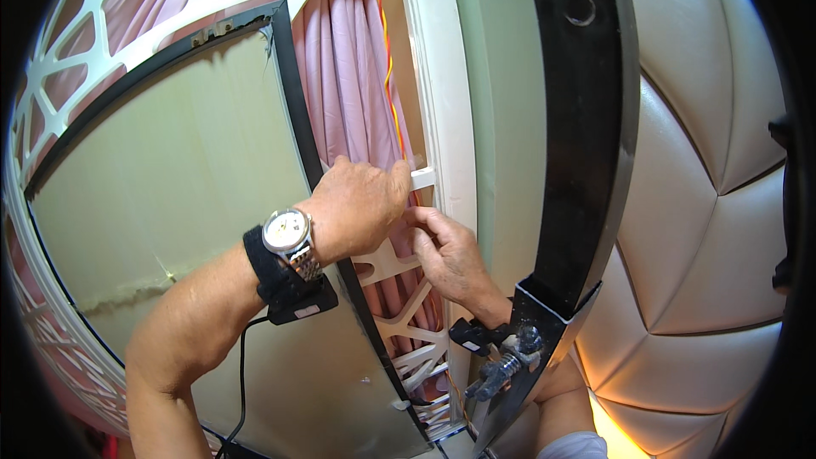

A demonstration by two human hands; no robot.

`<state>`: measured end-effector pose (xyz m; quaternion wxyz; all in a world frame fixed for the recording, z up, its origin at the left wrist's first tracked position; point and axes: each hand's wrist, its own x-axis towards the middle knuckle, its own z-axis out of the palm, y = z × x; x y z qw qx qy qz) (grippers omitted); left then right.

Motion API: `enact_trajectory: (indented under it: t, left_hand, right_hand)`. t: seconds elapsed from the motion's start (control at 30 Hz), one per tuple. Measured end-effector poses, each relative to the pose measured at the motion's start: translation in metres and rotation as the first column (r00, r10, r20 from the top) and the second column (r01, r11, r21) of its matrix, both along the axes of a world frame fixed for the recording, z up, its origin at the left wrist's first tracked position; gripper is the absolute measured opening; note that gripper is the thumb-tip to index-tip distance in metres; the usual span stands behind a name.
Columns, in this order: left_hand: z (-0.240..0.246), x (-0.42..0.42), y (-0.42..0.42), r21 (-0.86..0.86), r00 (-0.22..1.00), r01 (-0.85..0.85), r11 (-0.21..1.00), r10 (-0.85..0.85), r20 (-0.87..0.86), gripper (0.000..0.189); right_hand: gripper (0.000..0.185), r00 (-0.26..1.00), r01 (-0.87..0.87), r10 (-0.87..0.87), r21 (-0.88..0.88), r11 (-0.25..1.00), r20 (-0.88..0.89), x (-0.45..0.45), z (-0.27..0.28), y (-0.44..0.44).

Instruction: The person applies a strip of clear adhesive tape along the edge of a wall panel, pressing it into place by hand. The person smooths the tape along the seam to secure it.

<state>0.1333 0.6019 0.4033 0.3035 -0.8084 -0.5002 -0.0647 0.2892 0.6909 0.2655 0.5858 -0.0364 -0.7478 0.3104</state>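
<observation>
A twisted red and yellow wire (386, 57) runs down over the pink curtain (347, 76) beside a white frame upright. My left hand (366, 204), with a wristwatch (286, 231) on its wrist, is closed around the wire at a short white crossbar (422, 177). Just below and to the right, my right hand (449, 255) has thumb and forefinger brought close together near the wire's lower run. Whether those fingertips pinch the wire cannot be made out. Lower down, the wire shows again behind the white openwork lattice (408, 325).
A dark-framed panel (172, 159) stands at the left, under my left forearm. A black metal post (580, 127) with a clamp screw (503, 370) rises close by my right forearm. Padded wall panels (682, 255) are at the right. A black cable (242, 370) hangs from my left wrist's strap.
</observation>
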Motion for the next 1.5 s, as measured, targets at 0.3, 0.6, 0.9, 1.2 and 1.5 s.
enact_trajectory:
  t: [0.3, 0.6, 0.9, 1.2, 1.5]
  left_hand:
    - [0.025, 0.034, -0.012, -0.189, 0.93, -0.367, 0.911, 0.365, -0.048, 0.042]
    - [0.029, 0.044, -0.017, -0.22, 0.897, -0.429, 0.876, 0.442, 0.014, 0.021]
    - [0.031, 0.046, -0.012, -0.256, 0.878, -0.467, 0.847, 0.478, -0.018, 0.024]
    - [0.027, 0.042, -0.013, -0.185, 0.926, -0.363, 0.913, 0.376, 0.038, 0.024]
    - [0.04, 0.029, -0.065, 0.362, 0.994, 0.109, 0.926, -0.107, -0.027, 0.027]
  right_hand:
    - [0.042, 0.865, -0.478, 0.466, -0.583, 0.657, -0.185, -0.03, 0.01, 0.02]
    - [0.034, 0.849, -0.503, 0.432, -0.712, 0.49, -0.303, -0.034, 0.019, 0.006]
    - [0.027, 0.85, -0.473, 0.481, -0.713, 0.518, -0.214, -0.043, 0.018, 0.027]
    - [0.016, 0.862, -0.487, 0.437, -0.657, 0.576, -0.256, -0.04, 0.005, 0.016]
    - [0.011, 0.948, 0.131, -0.101, 0.08, 0.988, -0.301, -0.045, 0.004, -0.011]
